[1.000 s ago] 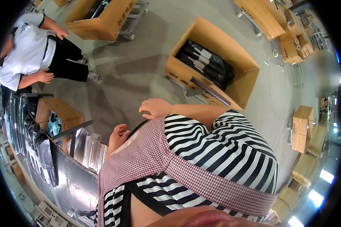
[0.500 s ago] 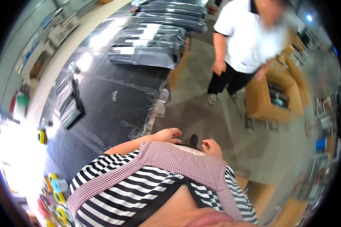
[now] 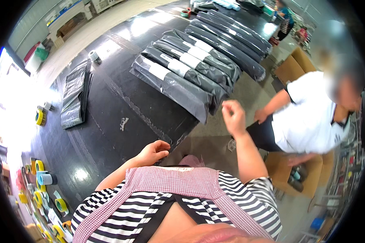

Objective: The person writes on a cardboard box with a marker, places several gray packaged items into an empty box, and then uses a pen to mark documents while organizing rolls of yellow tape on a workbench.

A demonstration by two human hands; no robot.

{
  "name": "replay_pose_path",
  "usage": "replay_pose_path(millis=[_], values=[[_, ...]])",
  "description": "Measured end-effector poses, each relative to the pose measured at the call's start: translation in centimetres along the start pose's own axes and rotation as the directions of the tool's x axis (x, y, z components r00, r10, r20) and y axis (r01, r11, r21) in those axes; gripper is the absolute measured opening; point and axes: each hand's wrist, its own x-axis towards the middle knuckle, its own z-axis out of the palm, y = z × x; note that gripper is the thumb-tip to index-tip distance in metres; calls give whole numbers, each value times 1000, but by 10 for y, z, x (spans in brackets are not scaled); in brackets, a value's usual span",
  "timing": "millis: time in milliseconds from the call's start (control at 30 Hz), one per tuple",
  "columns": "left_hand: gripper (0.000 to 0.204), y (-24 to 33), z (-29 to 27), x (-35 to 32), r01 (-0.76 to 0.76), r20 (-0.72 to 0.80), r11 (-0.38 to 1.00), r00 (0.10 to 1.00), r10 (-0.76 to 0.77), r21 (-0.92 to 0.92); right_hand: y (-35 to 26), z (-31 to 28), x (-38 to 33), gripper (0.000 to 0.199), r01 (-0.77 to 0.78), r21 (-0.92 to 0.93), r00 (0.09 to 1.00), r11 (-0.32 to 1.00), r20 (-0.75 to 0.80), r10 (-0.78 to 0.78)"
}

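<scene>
My left hand point(image 3: 153, 152) hovers by the near edge of the black table point(image 3: 109, 139), empty, its fingers loosely bent and the thumb apart. My right hand point(image 3: 235, 118) is raised past the table's right edge, just right of the nearest dark plastic-wrapped package point(image 3: 172, 87). Its fingers curl loosely, and nothing shows in them. Several such long packages with white labels lie side by side on the table. Longer wrapped dark rolls point(image 3: 227, 48) lie behind them. To the left rests a flat folded stack of dark plastic bags point(image 3: 75, 97).
A person in a white shirt point(image 3: 308, 113) stands close on the right, beside an open cardboard box point(image 3: 280, 172) with dark items inside. Tape rolls point(image 3: 44, 179) crowd the lower left. A small white roll point(image 3: 94, 56) stands near the table's far-left edge. Another person point(image 3: 286, 22) is far back.
My view has turned right and closer to the packages. My right hand has risen from in front of my body toward them; my left hand is now over the table edge. The person in white appears nearer.
</scene>
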Motion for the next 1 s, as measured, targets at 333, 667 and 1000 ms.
replay_pose_path(millis=[333,667,1000], values=[[72,71,-49,145,13,-292,896,943,-158,-444,244,100,317,73,-116,-426,886,897,365,288],[65,103,-66,228,-108,-401,688,872,-281,-718,243,155,345,102,-114,-606,711,787,503,491],[46,45,-15,119,-131,-328,468,870,-369,-874,165,142,214,98,-410,-190,554,892,725,409]])
